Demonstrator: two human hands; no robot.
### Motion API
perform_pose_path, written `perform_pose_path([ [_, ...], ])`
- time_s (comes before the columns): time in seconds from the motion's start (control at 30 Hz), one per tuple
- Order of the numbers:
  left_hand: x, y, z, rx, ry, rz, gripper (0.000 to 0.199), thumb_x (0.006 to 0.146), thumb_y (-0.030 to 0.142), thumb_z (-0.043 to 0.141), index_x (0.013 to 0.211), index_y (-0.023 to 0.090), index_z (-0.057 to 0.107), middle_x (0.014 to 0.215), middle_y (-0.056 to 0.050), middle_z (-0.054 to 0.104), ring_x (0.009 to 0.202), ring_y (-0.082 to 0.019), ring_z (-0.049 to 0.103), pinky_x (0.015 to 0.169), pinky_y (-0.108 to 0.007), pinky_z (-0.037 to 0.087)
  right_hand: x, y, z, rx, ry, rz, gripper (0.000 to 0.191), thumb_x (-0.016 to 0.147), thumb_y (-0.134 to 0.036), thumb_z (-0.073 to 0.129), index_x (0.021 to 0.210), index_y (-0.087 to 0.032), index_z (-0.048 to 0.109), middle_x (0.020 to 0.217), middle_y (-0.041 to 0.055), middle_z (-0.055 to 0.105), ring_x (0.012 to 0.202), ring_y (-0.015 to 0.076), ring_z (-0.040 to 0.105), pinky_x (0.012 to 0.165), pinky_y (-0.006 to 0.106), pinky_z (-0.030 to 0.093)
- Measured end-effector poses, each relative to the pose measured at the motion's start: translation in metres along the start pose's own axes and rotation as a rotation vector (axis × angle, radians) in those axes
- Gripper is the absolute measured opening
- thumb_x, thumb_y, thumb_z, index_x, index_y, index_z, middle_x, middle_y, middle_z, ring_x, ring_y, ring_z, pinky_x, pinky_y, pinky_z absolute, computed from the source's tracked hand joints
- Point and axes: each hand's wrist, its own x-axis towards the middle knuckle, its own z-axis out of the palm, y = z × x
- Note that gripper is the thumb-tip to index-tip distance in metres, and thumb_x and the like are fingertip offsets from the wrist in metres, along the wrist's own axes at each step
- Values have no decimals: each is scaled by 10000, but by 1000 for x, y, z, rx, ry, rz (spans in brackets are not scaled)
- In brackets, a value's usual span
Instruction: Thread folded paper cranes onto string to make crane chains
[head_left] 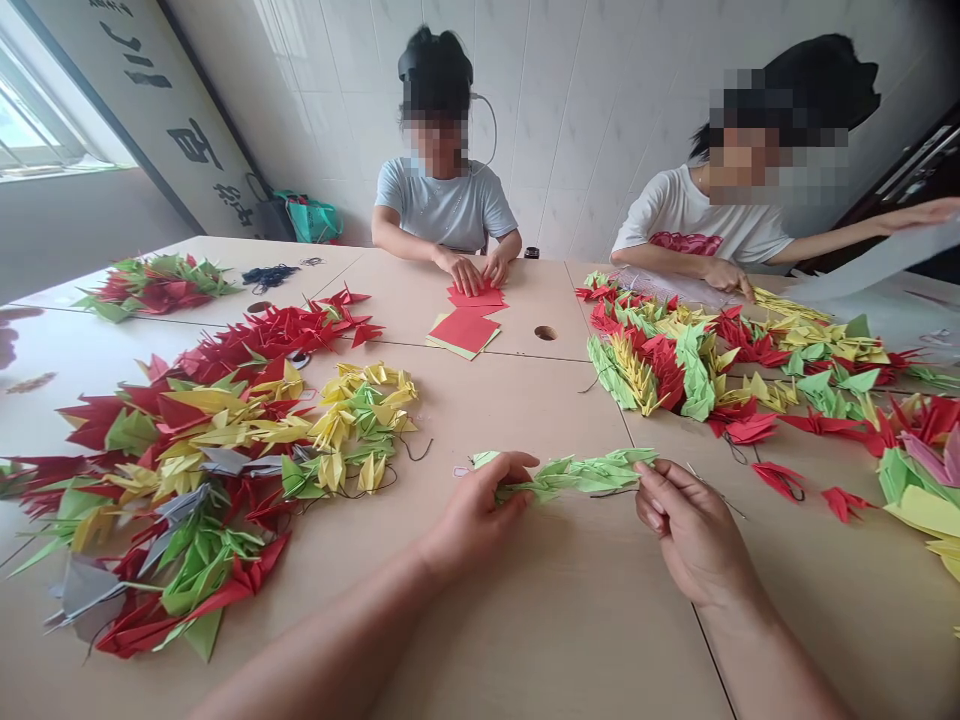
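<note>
A strand of pale green paper cranes [574, 475] is stretched almost level between the two hands, just above the counter [540, 620], at 12 o'clock from the wearer. Its left end is gripped by the left hand [480, 510], the fingers [517, 478] being curled closed around the folded paper. At its right end, a dark thread [613, 492] appears pinched by the right hand [694, 530], the fingers [654, 487] being held narrow just beside the last crane. The cranes are packed closely, overlapping along the strand. A heap of red, yellow and green paper cranes [172, 500] is piled at 10 o'clock, and another heap [697, 360] at 1 o'clock. Red paper squares [463, 332] are stacked farther off at 12 o'clock, near a co-worker's hands [469, 270]
</note>
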Motion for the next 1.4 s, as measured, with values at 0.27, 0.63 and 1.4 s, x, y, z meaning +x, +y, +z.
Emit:
perform_pose_path([
  [0.27,2,-10,0,15,19,157,327,894,179,390,1155,197,586,877,-53,588,810,-142,544,750,-286,452,0,5,0,-199,34,-72,313,795,-497,587,936,-218,603,525,-66,382,481,105,355,458,230,298],
  [0.63,0,-6,2,80,-64,340,335,902,144,386,1131,235,613,880,-67,576,809,-148,535,729,-271,441,-18,8,17,-887,-264,-529,379,821,-490,555,1107,-258,639,714,7,505,592,148,491,554,256,472],
  [1.4,0,-6,3,81,122,156,177,862,169,497,991,207,612,935,-21,664,874,-133,604,769,-242,460,-13,3,10,-914,-188,-484,146,807,-296,533,691,-234,596,657,-12,475,593,149,478,553,247,404],
])
